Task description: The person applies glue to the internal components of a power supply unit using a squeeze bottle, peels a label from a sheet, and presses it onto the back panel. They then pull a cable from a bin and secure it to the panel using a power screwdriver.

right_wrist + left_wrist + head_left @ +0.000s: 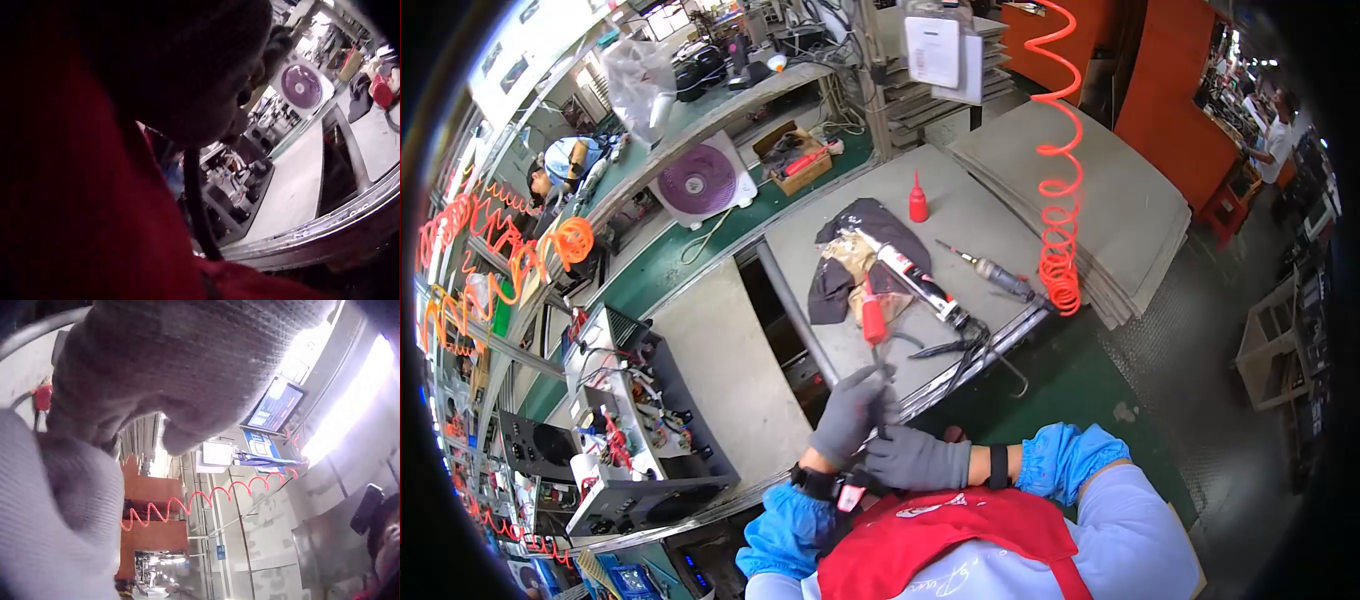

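Observation:
Both hands wear grey knit gloves and meet close in front of the red apron (960, 535). A thin dark cord (195, 203) hangs below the right hand (915, 460), which grips it with curled fingers. Just above and to the left, the left hand (845, 415) has its fingers bent around a dark strand at the same spot; much of the strand is hidden by the gloves. Beyond the left fingertips stands a red squeeze bottle (873, 318) with a pointed nozzle. In the left wrist view, the gloved fingers (169, 375) fill the upper part.
On the grey worktop lie a dark cloth (830, 292), a sealant gun with a white tube (912, 275), a powered screwdriver (997, 274) and another red bottle (918, 203). A red coiled hose (1060, 240) hangs at right. At left stands an opened electronics chassis (685, 455).

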A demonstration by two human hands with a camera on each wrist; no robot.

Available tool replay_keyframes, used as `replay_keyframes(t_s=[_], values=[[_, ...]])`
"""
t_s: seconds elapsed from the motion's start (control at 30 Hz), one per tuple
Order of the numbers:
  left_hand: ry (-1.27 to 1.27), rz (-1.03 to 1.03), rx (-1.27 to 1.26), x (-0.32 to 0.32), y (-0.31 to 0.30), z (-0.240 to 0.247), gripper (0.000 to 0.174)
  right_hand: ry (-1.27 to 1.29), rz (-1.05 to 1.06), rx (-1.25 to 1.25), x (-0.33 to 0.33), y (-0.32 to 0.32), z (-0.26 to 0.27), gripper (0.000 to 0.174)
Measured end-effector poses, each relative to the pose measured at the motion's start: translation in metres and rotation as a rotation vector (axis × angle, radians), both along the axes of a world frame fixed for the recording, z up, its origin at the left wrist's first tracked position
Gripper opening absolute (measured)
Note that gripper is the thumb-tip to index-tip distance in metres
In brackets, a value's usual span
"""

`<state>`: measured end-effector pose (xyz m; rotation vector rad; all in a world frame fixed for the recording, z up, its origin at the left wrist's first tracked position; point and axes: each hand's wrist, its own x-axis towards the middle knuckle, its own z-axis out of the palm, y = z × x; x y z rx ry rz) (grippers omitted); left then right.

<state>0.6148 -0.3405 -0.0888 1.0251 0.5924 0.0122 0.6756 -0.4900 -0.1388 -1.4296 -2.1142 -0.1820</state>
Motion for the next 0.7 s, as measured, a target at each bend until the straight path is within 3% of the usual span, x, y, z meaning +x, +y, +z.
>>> replay_keyframes(t_s=[0.1, 0.13, 0.17, 0.2, 0.23, 0.33, 0.37, 0.4, 0.47, 0.53, 0.6, 0.7], values=[[0.038, 0.247, -0.097, 0.003, -0.002, -0.017, 0.028, 0.163, 0.173, 0.11, 0.073, -0.005, 0.007, 0.029], [0.044, 0.322, -0.108, -0.006, -0.003, -0.025, 0.028, -0.075, -0.043, -0.574, 0.106, -0.014, 0.025, 0.03], [0.016, 0.385, -0.148, -0.016, -0.007, -0.031, 0.028, -0.042, -0.302, -0.421, 0.144, -0.019, 0.021, 0.027], [-0.019, 0.403, -0.165, -0.029, -0.012, -0.04, 0.028, 0.289, -0.568, -0.011, 0.198, -0.01, -0.07, 0.027], [-0.027, 0.419, -0.204, -0.041, -0.019, -0.049, 0.026, 0.207, -0.748, -0.344, 0.232, -0.024, -0.041, 0.04], [-0.017, 0.554, -0.346, -0.065, -0.048, -0.054, 0.024, -0.074, -0.659, -0.539, 0.352, -0.041, -0.125, 0.063], [0.004, 0.578, -0.321, -0.069, -0.058, -0.051, 0.024, 0.025, -0.663, -0.69, 0.365, -0.036, -0.124, 0.079], [0.028, 0.579, -0.301, -0.075, -0.067, -0.048, 0.024, -0.038, -0.678, -0.765, 0.363, -0.036, -0.114, 0.092], [0.03, 0.584, -0.214, -0.081, -0.08, -0.046, 0.023, -0.003, -0.762, -0.584, 0.406, -0.044, -0.203, 0.093], [-0.009, 0.644, -0.224, -0.082, -0.093, -0.042, 0.021, 0.456, -0.683, -0.444, 0.409, -0.041, -0.207, 0.074], [0.074, 0.654, -0.23, -0.09, -0.103, -0.007, 0.019, 0.735, -0.678, -0.401, 0.377, -0.03, -0.178, 0.068], [0.05, 0.645, -0.109, -0.113, -0.117, -0.013, 0.016, 1.117, -0.644, -0.49, 0.286, -0.017, -0.1, 0.06]])
